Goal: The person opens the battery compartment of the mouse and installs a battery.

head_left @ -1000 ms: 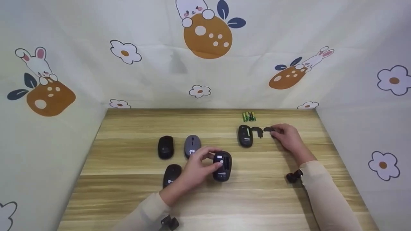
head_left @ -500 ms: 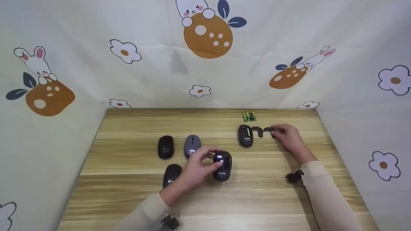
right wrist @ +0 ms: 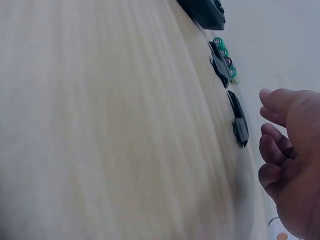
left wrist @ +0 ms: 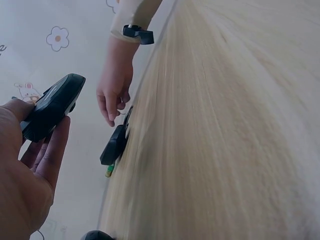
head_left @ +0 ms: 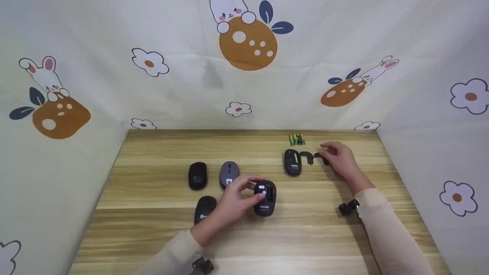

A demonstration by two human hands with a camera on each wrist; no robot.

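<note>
My left hand [head_left: 233, 198] grips a black computer mouse [head_left: 265, 210], thumb on its underside and fingers behind. That underside faces up, with a bare battery slot and white labels. In the left wrist view the mouse [left wrist: 55, 107] is tilted and raised off the table. My right hand [head_left: 341, 162] is over a curved black battery cover [right wrist: 240, 122]; the right wrist view shows its fingers loosely bent, apart from the cover and holding nothing. Beside it lies a second battery cover [head_left: 308, 157], then an upturned black mouse [head_left: 292, 168] with a battery in its slot.
Several green batteries [head_left: 297, 139] lie in a row at the table's back edge. On the left are a black mouse [head_left: 197, 175], a grey mouse [head_left: 229, 170] and another black mouse [head_left: 205, 208] partly behind the left forearm. Patterned cloth [head_left: 183, 95] encloses the table.
My right hand has let go of the battery cover, its fingers spreading and shifting slightly up from it. The left hand and its mouse have stayed put.
</note>
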